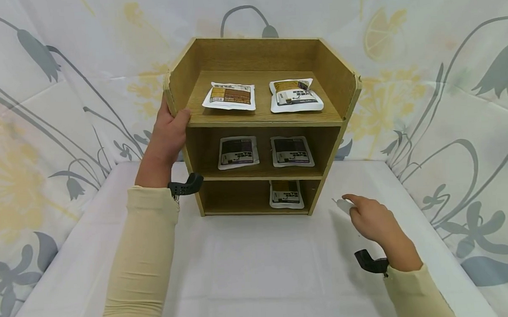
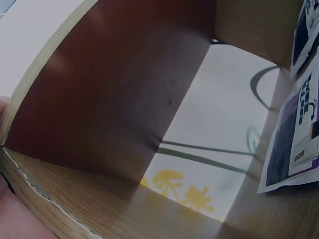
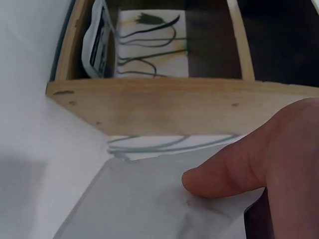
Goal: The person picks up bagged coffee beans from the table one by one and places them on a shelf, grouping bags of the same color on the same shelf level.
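A three-tier wooden shelf stands in the middle of the head view. My left hand grips its left side panel, thumb at the front edge of the top tier. Two pouches lie on the top tier, a brown one at left and a yellow-topped one at right. Two dark pouches sit on the middle tier, and one pouch on the bottom tier at right. To the shelf's right, my right hand pinches a flat grey-white pouch, mostly hidden by the hand in the head view.
A white cloth covers the table under the shelf. Flower-printed fabric hangs behind it and along both sides. The bottom tier's left half shows bare wood. A black wrist camera mount sits on each wrist.
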Demonstrator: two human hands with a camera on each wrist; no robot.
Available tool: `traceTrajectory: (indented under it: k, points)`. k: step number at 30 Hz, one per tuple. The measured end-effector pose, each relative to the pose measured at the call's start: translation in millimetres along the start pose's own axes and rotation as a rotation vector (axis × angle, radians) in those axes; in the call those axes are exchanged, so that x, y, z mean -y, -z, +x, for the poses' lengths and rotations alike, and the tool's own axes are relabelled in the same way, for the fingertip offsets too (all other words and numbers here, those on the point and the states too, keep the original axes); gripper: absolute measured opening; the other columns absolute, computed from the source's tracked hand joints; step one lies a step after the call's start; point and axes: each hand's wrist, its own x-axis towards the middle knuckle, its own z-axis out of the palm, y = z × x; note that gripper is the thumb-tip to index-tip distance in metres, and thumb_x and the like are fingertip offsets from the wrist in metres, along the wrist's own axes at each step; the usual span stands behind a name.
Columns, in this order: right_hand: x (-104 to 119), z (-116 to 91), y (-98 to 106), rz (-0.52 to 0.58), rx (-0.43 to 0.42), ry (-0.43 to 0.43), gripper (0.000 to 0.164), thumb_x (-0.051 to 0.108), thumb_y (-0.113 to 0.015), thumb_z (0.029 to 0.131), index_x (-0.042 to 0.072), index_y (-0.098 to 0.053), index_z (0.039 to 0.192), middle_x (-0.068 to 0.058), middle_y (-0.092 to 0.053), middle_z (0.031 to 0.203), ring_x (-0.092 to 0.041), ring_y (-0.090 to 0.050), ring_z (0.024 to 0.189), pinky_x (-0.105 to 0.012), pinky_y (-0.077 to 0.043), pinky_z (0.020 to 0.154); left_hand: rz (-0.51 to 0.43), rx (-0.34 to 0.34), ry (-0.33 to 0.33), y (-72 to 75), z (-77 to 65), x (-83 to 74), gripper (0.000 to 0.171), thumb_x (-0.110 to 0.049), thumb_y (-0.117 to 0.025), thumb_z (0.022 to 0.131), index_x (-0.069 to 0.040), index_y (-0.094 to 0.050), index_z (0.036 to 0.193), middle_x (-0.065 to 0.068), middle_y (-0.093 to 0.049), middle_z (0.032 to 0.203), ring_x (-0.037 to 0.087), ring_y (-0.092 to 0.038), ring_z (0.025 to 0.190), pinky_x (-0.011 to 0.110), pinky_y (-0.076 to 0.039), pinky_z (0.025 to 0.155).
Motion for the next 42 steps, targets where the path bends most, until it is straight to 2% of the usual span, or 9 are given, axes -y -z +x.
traceTrajectory:
  k: [7, 14, 17, 20, 22, 25, 33, 40, 42]
  points:
    - [13.2, -3.3, -0.3, 0.022, 0.034, 0.039, 0.047, 0.007, -0.035, 0.092, 0.008, -0.055, 0.134, -0.022, -0.063, 0.122, -0.022, -0.054, 0.075, -0.032, -0.039, 0.057, -0.007, 0.007, -0.007, 0.3, -0.2, 0.4, 0.047, -0.022, -0.039, 0.100, -0.031, -0.028, 0.145, 0.010, -0.038, 0.143, 0.026, -0.040, 0.126, 0.047, -0.030, 0.107]
    - [23.3, -3.9, -3.2, 0.075, 0.062, 0.098, 0.045, 0.006, -0.037, 0.092, 0.009, -0.058, 0.132, -0.016, -0.066, 0.118, -0.021, -0.054, 0.084, -0.036, -0.041, 0.072, -0.001, 0.006, -0.008, 0.9, 0.2, 1.6, 0.048, -0.022, -0.038, 0.100, -0.032, -0.027, 0.145, 0.009, -0.037, 0.145, 0.026, -0.040, 0.128, 0.047, -0.030, 0.108]
    - [27.3, -4.0, -5.6, 0.105, 0.097, 0.103, 0.045, 0.007, -0.036, 0.094, 0.011, -0.057, 0.133, -0.008, -0.067, 0.094, -0.018, -0.051, 0.076, -0.035, -0.040, 0.071, 0.005, 0.007, -0.007, 1.0, 0.1, 1.8, 0.048, -0.023, -0.038, 0.100, -0.033, -0.027, 0.145, 0.009, -0.037, 0.144, 0.025, -0.039, 0.127, 0.048, -0.030, 0.109]
    - [31.7, -4.2, -7.5, 0.152, 0.134, 0.108, 0.045, 0.007, -0.036, 0.094, 0.012, -0.055, 0.134, 0.001, -0.049, 0.067, -0.015, -0.042, 0.062, -0.032, -0.037, 0.066, 0.009, 0.008, -0.003, 0.8, -0.4, 1.5, 0.048, -0.023, -0.039, 0.100, -0.033, -0.027, 0.145, 0.009, -0.038, 0.143, 0.026, -0.040, 0.127, 0.048, -0.031, 0.108]
    - [34.8, -4.1, -8.9, 0.183, 0.150, 0.115, 0.045, 0.007, -0.037, 0.094, 0.012, -0.055, 0.135, 0.003, -0.039, 0.061, -0.014, -0.037, 0.056, -0.032, -0.036, 0.062, 0.006, 0.012, 0.001, 0.3, -0.3, 1.3, 0.048, -0.024, -0.039, 0.100, -0.034, -0.027, 0.146, 0.010, -0.037, 0.143, 0.026, -0.040, 0.126, 0.048, -0.031, 0.107]
    - [39.9, -3.1, -11.0, 0.194, 0.162, 0.135, 0.045, 0.007, -0.038, 0.094, 0.011, -0.055, 0.136, 0.003, -0.037, 0.062, -0.014, -0.036, 0.056, -0.033, -0.037, 0.065, 0.004, 0.013, 0.003, -0.2, -0.3, 1.2, 0.048, -0.024, -0.039, 0.100, -0.034, -0.027, 0.146, 0.010, -0.037, 0.142, 0.027, -0.040, 0.126, 0.049, -0.032, 0.106]
    - [55.9, 1.2, -20.6, 0.193, 0.163, 0.186, 0.042, 0.007, -0.041, 0.095, 0.012, -0.058, 0.133, 0.000, -0.052, 0.075, -0.012, -0.041, 0.061, -0.035, -0.040, 0.072, 0.003, 0.006, -0.008, -0.6, 0.4, 1.4, 0.048, -0.024, -0.039, 0.100, -0.032, -0.027, 0.145, 0.010, -0.037, 0.142, 0.026, -0.040, 0.125, 0.049, -0.031, 0.106]
    - [71.6, 7.3, -30.8, 0.180, 0.163, 0.225, 0.043, 0.009, -0.040, 0.096, 0.012, -0.056, 0.135, 0.000, -0.049, 0.070, -0.014, -0.044, 0.062, -0.038, -0.040, 0.078, 0.014, -0.003, -0.001, -0.1, -0.1, 1.9, 0.049, -0.024, -0.039, 0.100, -0.034, -0.027, 0.146, 0.009, -0.036, 0.145, 0.026, -0.038, 0.128, 0.050, -0.030, 0.107]
    - [76.2, 9.9, -33.2, 0.172, 0.146, 0.250, 0.042, 0.009, -0.041, 0.096, 0.012, -0.057, 0.135, -0.002, -0.063, 0.085, -0.016, -0.053, 0.073, -0.039, -0.043, 0.081, 0.017, -0.007, 0.006, 0.2, -0.7, 1.7, 0.049, -0.024, -0.039, 0.100, -0.034, -0.027, 0.146, 0.009, -0.036, 0.144, 0.027, -0.039, 0.127, 0.050, -0.030, 0.107]
